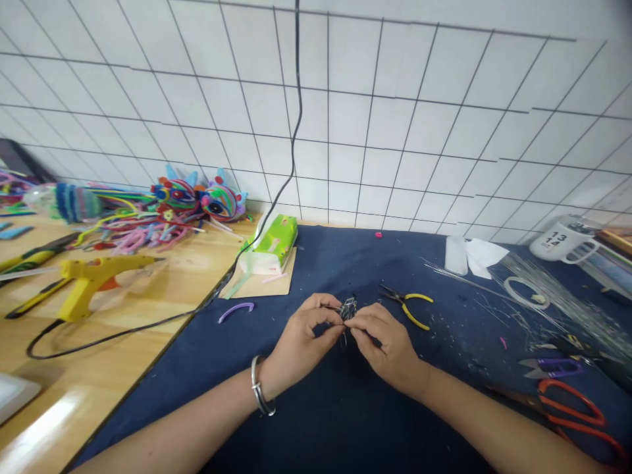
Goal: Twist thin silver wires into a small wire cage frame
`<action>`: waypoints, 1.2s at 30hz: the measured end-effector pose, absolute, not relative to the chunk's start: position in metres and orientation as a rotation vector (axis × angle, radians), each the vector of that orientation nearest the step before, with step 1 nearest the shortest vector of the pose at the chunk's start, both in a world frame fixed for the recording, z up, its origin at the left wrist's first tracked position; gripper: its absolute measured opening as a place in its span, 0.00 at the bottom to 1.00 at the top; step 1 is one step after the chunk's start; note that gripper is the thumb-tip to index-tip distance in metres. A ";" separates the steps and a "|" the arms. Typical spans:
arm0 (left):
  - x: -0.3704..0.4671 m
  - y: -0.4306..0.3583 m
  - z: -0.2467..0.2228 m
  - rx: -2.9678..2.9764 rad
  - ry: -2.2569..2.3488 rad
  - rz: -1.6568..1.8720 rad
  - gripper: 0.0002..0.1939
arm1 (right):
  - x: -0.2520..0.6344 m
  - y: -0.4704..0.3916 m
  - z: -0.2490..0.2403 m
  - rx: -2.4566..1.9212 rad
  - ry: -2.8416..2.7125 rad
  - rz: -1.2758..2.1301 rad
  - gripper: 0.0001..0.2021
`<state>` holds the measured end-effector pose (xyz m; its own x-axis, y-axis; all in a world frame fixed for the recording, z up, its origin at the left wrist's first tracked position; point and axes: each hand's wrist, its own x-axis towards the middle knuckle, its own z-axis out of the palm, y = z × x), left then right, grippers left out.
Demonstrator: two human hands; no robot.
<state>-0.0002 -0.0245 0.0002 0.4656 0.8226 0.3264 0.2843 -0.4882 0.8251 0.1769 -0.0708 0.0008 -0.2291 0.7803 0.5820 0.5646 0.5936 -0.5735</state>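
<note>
Over the dark blue cloth [306, 395], both hands meet at a small piece of twisted wire work [349, 308], silvery and dark. My left hand [309, 332], with a bracelet at the wrist, pinches its left side between thumb and fingers. From the other side, my right hand [385, 342] closes thumb and fingertips on its lower right edge. The fingers hide part of the piece, and its exact shape is too small to tell. Yellow-handled pliers [412, 307] lie just beyond my right hand. A purple curved strip [236, 312] rests to the left of my left hand.
A yellow glue gun [93, 280] with a black cord lies on the wooden table at left, near colourful pipe cleaners [153, 227]. A green tissue pack [276, 237] stands ahead. At right are loose wires [567, 296], purple snips [555, 367], orange-handled scissors [573, 401] and a mug [563, 240].
</note>
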 end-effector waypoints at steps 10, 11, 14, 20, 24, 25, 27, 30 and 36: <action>-0.026 0.000 0.016 2.739 1.255 0.899 0.08 | 0.244 -0.037 0.015 -1.459 -1.852 0.113 0.08; -0.026 -0.001 0.018 2.766 1.287 0.890 0.08 | 0.250 -0.034 0.012 -1.514 -1.917 0.118 0.08; -0.025 -0.003 0.022 2.820 1.356 0.842 0.08 | 0.259 -0.029 0.004 -1.603 -2.160 0.139 0.07; -0.028 0.000 0.020 2.799 1.393 0.846 0.07 | 0.240 -0.040 -0.009 -1.598 -2.562 -0.149 0.03; -0.026 0.002 0.008 2.797 1.274 0.807 0.08 | 0.218 -0.049 -0.017 -1.660 -2.675 -0.423 0.06; -0.025 0.001 0.006 2.793 1.263 0.817 0.08 | 0.215 -0.049 -0.019 -1.672 -2.671 -0.445 0.07; -0.024 0.000 0.001 2.794 1.244 0.806 0.08 | 0.212 -0.048 -0.021 -1.699 -2.642 -0.445 0.07; -0.023 -0.001 -0.003 2.810 1.237 0.808 0.08 | 0.213 -0.047 -0.021 -1.728 -2.615 -0.440 0.07; -0.021 -0.004 -0.009 2.873 1.211 0.806 0.08 | 0.189 -0.073 -0.034 -1.500 -2.629 -0.281 0.06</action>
